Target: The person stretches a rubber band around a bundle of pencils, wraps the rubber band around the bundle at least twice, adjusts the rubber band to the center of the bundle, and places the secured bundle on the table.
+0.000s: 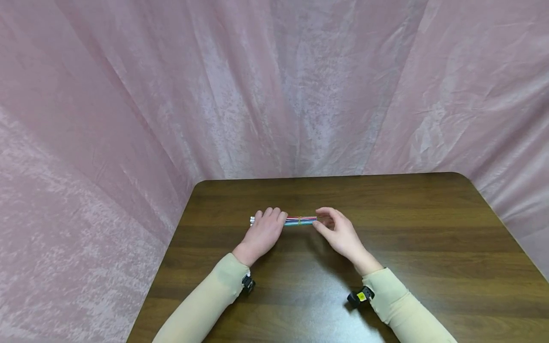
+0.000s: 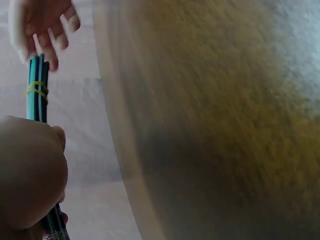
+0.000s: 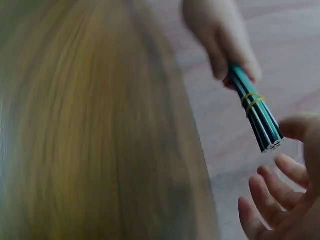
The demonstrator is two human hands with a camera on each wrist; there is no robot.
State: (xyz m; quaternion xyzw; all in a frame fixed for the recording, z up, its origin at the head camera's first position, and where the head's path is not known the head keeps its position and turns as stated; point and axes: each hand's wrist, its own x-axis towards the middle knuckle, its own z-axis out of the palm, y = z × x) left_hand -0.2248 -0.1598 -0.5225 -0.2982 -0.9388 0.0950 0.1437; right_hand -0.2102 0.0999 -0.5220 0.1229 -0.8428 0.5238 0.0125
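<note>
Bundle (image 1: 301, 221) gripped by the left hand (image 1: 267, 229), right hand (image 1: 341, 233) curved at its free end

The bundle, slim rods that look like pencils, runs crosswise below the middle of the head frame, seemingly raised off the table (image 1: 429, 214). The left hand wraps round it near the white tips (image 1: 252, 220). The right hand is loosely spread and grips nothing, its thumb just beside the free end; whether it touches, I cannot tell. A yellow band (image 3: 253, 101) circles the rods between the hands, in one double loop or two single ones.

The step in hand appears to be work at that banded end. Done well, it calls for a firm left grip, so the rods do not slide lengthwise, and a right thumb and fingertips that meet on opposite sides of the rods. Light pressure should suit: a hard pinch could skew the rods, and a push along them could roll the band off the end.

Low in the head frame, a small wrist camera sits by each sleeve; the right one (image 1: 360, 296) could knock the table if the forearm dropped. The left hand hides much of the bundle in the head view. Pink curtain (image 1: 317, 95) fills the top of the frame, beyond the table's far edge and out of the way.
</note>
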